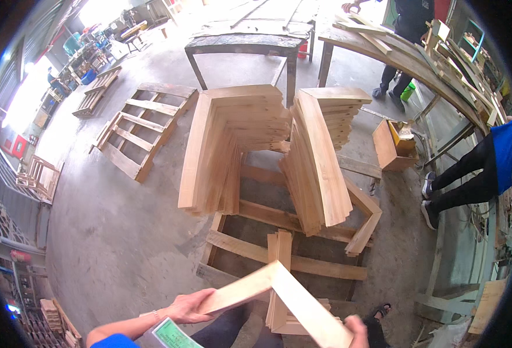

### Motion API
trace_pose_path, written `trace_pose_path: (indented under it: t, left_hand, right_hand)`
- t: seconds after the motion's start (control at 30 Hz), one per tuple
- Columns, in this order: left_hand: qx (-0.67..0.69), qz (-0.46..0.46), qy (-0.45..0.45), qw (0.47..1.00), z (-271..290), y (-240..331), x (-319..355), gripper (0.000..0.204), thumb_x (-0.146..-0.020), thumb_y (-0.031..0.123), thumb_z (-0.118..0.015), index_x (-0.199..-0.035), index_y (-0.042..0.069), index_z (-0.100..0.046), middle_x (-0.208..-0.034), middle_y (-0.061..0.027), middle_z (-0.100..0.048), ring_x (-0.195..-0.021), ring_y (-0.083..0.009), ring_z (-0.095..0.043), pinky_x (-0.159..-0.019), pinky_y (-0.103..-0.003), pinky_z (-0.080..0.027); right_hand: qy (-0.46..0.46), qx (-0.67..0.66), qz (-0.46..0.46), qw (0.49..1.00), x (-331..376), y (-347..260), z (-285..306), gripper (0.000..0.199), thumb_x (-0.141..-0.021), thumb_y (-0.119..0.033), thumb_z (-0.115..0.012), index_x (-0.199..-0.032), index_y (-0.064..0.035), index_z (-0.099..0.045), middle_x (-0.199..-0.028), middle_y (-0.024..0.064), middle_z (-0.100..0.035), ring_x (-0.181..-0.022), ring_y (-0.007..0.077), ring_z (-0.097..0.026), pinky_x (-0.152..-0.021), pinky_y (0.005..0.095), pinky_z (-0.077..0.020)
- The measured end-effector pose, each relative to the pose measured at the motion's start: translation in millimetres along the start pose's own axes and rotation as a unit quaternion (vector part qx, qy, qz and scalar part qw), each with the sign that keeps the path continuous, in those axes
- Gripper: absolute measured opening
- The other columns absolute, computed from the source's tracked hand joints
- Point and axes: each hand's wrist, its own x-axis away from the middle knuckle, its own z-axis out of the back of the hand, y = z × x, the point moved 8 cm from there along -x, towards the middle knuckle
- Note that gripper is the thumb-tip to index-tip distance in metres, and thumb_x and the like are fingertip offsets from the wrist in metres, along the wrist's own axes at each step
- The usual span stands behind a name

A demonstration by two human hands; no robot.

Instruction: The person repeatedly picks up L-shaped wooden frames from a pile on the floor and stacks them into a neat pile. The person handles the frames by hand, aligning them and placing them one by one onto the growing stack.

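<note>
Both my hands hold an angled wooden frame piece [276, 279], two pale boards joined at a corner that points away from me. My left hand [187, 307] is closed round the end of its left board. At the lower right, my right hand [357, 332] grips the end of the other board, partly cut off by the picture's edge. Below the piece, a small stack of similar pieces [279, 246] rests on a wooden pallet [302, 264]. Farther off on that pallet stand two tall stacks of angled pieces, a left stack [209, 151] and a right stack [320, 156].
One angled piece [372, 223] leans at the pallet's right side. Another pallet [137, 130] lies on the floor to the left. Worktables [241, 43] stand at the back. A wooden box [392, 148] sits at the right, near a person in blue [476, 174].
</note>
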Motion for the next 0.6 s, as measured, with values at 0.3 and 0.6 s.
trace_pose_path:
  t: [0.3,0.6]
  left_hand:
    - [0.263,-0.106,0.379,0.881,195.1,9.6,-27.5,0.084,-0.071,0.013,-0.067,-0.138,-0.006,-0.020,-0.133,-0.0169,-0.039,-0.124,-0.0238,-0.038,-0.104,-0.034,-0.031]
    - [0.062,-0.043,0.507,0.859,404.8,-8.2,-154.0,0.084,-0.073,0.033,-0.072,-0.131,-0.010,-0.029,-0.121,-0.0224,-0.050,-0.112,-0.0292,-0.051,-0.097,-0.035,-0.040]
  right_hand:
    - [0.089,-0.174,-0.041,0.980,-27.7,59.5,-51.8,0.031,-0.089,-0.005,-0.053,-0.120,-0.0046,-0.054,-0.112,0.0047,-0.057,-0.100,0.0146,-0.054,-0.085,0.0266,-0.0443]
    - [-0.074,-0.263,-0.148,0.951,-9.1,142.5,-169.3,0.039,-0.088,-0.009,-0.054,-0.127,-0.0060,-0.048,-0.101,0.0041,-0.058,-0.089,0.0104,-0.055,-0.077,0.0245,-0.0459]
